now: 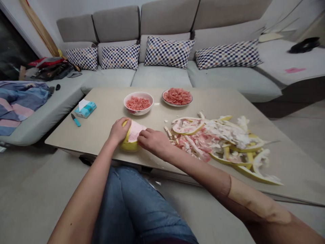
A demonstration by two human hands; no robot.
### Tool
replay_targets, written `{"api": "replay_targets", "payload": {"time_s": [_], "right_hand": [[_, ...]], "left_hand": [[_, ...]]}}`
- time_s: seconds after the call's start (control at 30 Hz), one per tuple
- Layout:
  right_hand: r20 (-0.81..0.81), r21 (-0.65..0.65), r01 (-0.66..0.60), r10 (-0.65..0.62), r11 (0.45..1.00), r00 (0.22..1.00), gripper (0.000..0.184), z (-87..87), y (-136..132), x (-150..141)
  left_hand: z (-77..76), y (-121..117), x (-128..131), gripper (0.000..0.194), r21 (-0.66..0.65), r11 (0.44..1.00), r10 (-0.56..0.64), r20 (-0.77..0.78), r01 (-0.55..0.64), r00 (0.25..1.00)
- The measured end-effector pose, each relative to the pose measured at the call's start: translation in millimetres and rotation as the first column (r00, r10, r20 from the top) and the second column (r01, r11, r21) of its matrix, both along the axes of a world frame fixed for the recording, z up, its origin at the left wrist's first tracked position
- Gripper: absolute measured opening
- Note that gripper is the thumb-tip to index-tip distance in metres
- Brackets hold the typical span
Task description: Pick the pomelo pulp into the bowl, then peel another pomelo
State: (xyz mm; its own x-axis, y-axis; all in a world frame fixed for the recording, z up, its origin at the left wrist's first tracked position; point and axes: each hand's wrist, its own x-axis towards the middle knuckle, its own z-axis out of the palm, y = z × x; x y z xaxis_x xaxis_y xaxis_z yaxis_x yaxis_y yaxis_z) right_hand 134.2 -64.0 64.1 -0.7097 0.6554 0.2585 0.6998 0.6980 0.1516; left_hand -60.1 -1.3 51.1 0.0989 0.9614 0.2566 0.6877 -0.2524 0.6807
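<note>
A partly peeled pomelo (135, 132) rests near the front edge of the table, its pink-white inside bared at the top and yellow rind around the lower part. My left hand (118, 130) is closed around its left side, thumb on the upper rim. On the right side, my right hand (153, 142) has its fingers curled in at the edge of the rind; the fingertips are hidden. Behind the fruit stands a bowl (138, 113) of pink pomelo pulp. To its right is a dark-rimmed plate (175, 104) heaped with more pulp (178, 96).
Pomelo peels and membrane scraps (223, 135) cover the table's right part. A knife with a blue handle (76, 120) lies at the left beside a tissue pack (85, 108). Beyond the table (106, 101) runs a grey sofa (162, 77) with checked cushions (169, 51).
</note>
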Motion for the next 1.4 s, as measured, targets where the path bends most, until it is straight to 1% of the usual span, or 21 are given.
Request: {"api": "replay_targets", "payload": {"time_s": [0.17, 0.27, 0.4, 0.5, 0.57, 0.63, 0.7, 0.77, 0.8, 0.87, 0.93, 1.0, 1.03, 1.1, 1.17, 1.27, 1.4], "right_hand": [[0.089, -0.09, 0.016, -0.008, 0.996, 0.996, 0.02, 16.4, -3.6, -13.4], [0.115, -0.129, 0.043, -0.028, 0.991, 0.993, 0.026, 21.2, -9.1, -23.1], [0.046, -0.11, 0.115, -0.111, 0.987, 0.993, 0.029, 15.1, -10.2, -33.3], [-0.016, -0.095, 0.152, -0.154, 0.984, 0.988, 0.023, 5.0, -5.3, -32.9], [-0.086, -0.072, 0.171, -0.177, 0.983, 0.981, 0.018, -3.1, -1.7, -29.1], [-0.207, -0.037, 0.21, -0.213, 0.977, 0.955, 0.015, -12.1, 0.0, -24.5], [-0.371, -0.018, 0.279, -0.266, 0.96, 0.89, 0.012, -21.1, -1.2, -21.1], [-0.513, -0.031, 0.32, -0.29, 0.947, 0.808, 0.011, -28.7, -5.3, -19.5], [-0.559, -0.04, 0.319, -0.286, 0.947, 0.779, 0.011, -31.5, -8.1, -19.4], [-0.602, -0.056, 0.292, -0.265, 0.955, 0.753, 0.014, -34.3, -14.1, -19.6], [-0.6, -0.081, 0.291, -0.28, 0.953, 0.749, 0.027, -33.4, -19.4, -19.9], [-0.55, -0.151, 0.333, -0.359, 0.931, 0.754, 0.042, -30.0, -23.1, -20.1], [-0.503, -0.2, 0.365, -0.415, 0.909, 0.758, 0.045, -28.1, -24.1, -20.3], [-0.395, -0.285, 0.427, -0.511, 0.858, 0.763, 0.041, -25.6, -24.2, -20.5], [-0.338, -0.321, 0.45, -0.545, 0.833, 0.767, 0.034, -25.9, -21.0, -19.5], [-0.405, -0.317, 0.424, -0.525, 0.848, 0.748, 0.03, -31.1, -12.5, -13.7], [-0.527, -0.341, 0.368, -0.5, 0.865, 0.687, 0.035, -36.7, -5.2, -3.7]], "left_hand": [[1.8, 0.4, 2.8, 0.033, -0.013, 1.0, 0.021, -0.016, -0.021, 1.0], [1.2, -0.9, 3.8, 0.033, -0.006, 1.0, 0.03, -0.024, -0.03, 0.999], [-0.3, -4.3, 4.0, 0.034, 0.019, 0.998, 0.063, -0.043, -0.062, 0.997], [-1.1, -6.9, 3.8, 0.035, 0.034, 0.997, 0.068, -0.037, -0.067, 0.997], [-1.5, -7.9, 4.2, 0.036, 0.041, 0.997, 0.066, -0.027, -0.065, 0.997], [-2.1, -8.3, 4.9, 0.035, 0.04, 0.997, 0.07, -0.021, -0.069, 0.997], [-3.1, -8.7, 5.5, 0.034, 0.04, 0.996, 0.08, -0.019, -0.079, 0.997], [-4.6, -9.6, 5.0, 0.034, 0.045, 0.995, 0.094, -0.015, -0.093, 0.995], [-5.5, -10.4, 4.2, 0.034, 0.049, 0.994, 0.097, -0.011, -0.097, 0.995], [-7.5, -12.3, 1.9, 0.035, 0.055, 0.994, 0.096, 0.0, -0.096, 0.995], [-9.3, -14.3, -0.5, 0.037, 0.065, 0.994, 0.09, 0.019, -0.091, 0.996], [-10.7, -15.9, -1.7, 0.037, 0.078, 0.992, 0.094, 0.042, -0.097, 0.995], [-11.2, -16.5, -1.6, 0.037, 0.08, 0.991, 0.101, 0.051, -0.105, 0.994], [-11.5, -17.1, -0.1, 0.037, 0.082, 0.99, 0.115, 0.054, -0.119, 0.992], [-11.3, -17.4, 1.9, 0.038, 0.086, 0.988, 0.121, 0.047, -0.125, 0.992], [-10.8, -17.6, 3.5, 0.039, 0.097, 0.987, 0.121, 0.043, -0.125, 0.992], [-11.6, -19.3, 0.4, 0.041, 0.102, 0.985, 0.13, 0.065, -0.136, 0.989]]}}
